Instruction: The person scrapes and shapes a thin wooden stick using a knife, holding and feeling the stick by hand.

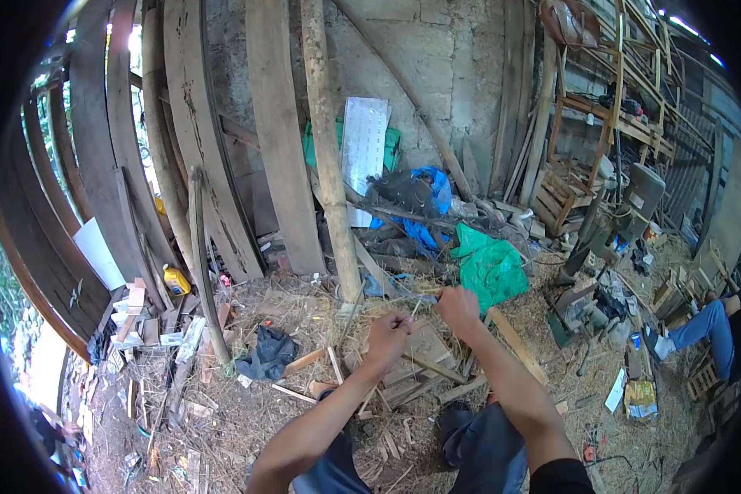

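My left hand (389, 337) is closed, thumb and fingers pinched together. A thin pale strip (416, 308) rises from its fingertips; its exact kind is too small to tell. Just to the right and slightly higher, my right hand (459, 309) is curled closed, back of the hand toward me. Something thin and yellowish seems to stick out at its left side, but what the fingers hold is hidden. Below both hands lie wooden boards (424, 352) and sticks on the straw-covered ground, between my legs.
A green plastic sheet (491, 267) lies beyond my right hand. A wooden post (331, 173) stands ahead, and a dark plastic bag (267, 354) lies left. A yellow bottle (175, 280) is farther left. At the right edge sits another person (710, 333) in blue trousers.
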Motion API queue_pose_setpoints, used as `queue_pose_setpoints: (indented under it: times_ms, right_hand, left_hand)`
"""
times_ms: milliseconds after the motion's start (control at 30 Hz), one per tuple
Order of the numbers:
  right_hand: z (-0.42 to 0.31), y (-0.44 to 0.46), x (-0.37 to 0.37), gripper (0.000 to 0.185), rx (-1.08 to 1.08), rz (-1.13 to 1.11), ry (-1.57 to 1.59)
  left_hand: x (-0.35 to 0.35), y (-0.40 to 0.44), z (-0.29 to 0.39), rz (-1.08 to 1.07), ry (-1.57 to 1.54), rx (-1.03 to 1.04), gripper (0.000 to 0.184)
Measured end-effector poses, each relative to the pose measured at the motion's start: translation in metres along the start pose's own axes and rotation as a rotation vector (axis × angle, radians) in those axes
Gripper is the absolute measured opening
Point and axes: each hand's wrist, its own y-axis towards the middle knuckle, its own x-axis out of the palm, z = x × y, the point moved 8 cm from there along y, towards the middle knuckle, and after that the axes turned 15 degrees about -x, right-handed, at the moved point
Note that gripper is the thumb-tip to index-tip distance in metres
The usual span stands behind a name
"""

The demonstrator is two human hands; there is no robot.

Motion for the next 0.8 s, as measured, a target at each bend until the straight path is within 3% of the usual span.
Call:
queue_pose_setpoints:
  times_ms: [67, 133, 200, 300, 367, 400, 433, 533, 600, 667, 733, 800]
  right_hand:
    - [-0.007, -0.002, -0.015, 0.016, -0.001, 0.144, 0.024]
    - [-0.012, -0.007, -0.016, 0.017, 0.004, 0.128, 0.053]
    - [-0.025, -0.003, -0.004, 0.016, -0.132, 0.094, -0.025]
    - [-0.008, 0.008, 0.019, 0.016, -0.129, -0.027, -0.121]
    - [0.076, 0.010, 0.018, 0.019, 0.026, -0.111, -0.229]
    - [0.094, -0.003, 0.001, 0.021, 0.173, 0.018, -0.099]
    - [0.096, -0.023, -0.010, 0.023, 0.316, 0.134, 0.041]
    - [0.072, -0.031, -0.016, 0.028, 0.325, 0.080, 0.059]
    - [0.042, -0.017, -0.023, 0.022, 0.075, 0.212, 0.257]
    - [-0.022, -0.024, -0.059, 0.019, -0.155, 0.268, 0.224]
    - [-0.053, -0.021, -0.052, 0.019, -0.242, 0.125, 0.050]
    - [-0.048, -0.015, -0.037, 0.020, -0.220, 0.081, 0.010]
  left_hand:
    - [0.003, 0.005, 0.005, 0.087, 0.051, 0.023, 0.017]
    - [-0.001, 0.002, 0.005, 0.092, 0.062, 0.056, 0.017]
    - [-0.005, 0.001, 0.016, 0.106, 0.078, 0.111, 0.016]
    - [-0.008, -0.014, 0.020, 0.143, 0.176, 0.033, 0.012]
    - [-0.003, -0.032, 0.027, 0.076, 0.242, 0.049, 0.013]
    - [-0.008, -0.033, 0.031, 0.095, 0.263, 0.073, 0.013]
    - [-0.009, -0.033, 0.024, 0.011, 0.124, 0.025, 0.014]
    - [-0.013, -0.025, 0.021, -0.091, -0.134, -0.155, 0.014]
    - [-0.018, -0.017, 0.017, -0.068, -0.248, -0.188, 0.014]
    - [-0.016, -0.013, 0.014, -0.090, -0.289, -0.214, 0.015]
    - [-0.003, -0.014, 0.017, -0.252, -0.345, -0.196, 0.015]
    - [0.008, -0.016, 0.015, -0.252, -0.341, -0.196, 0.016]
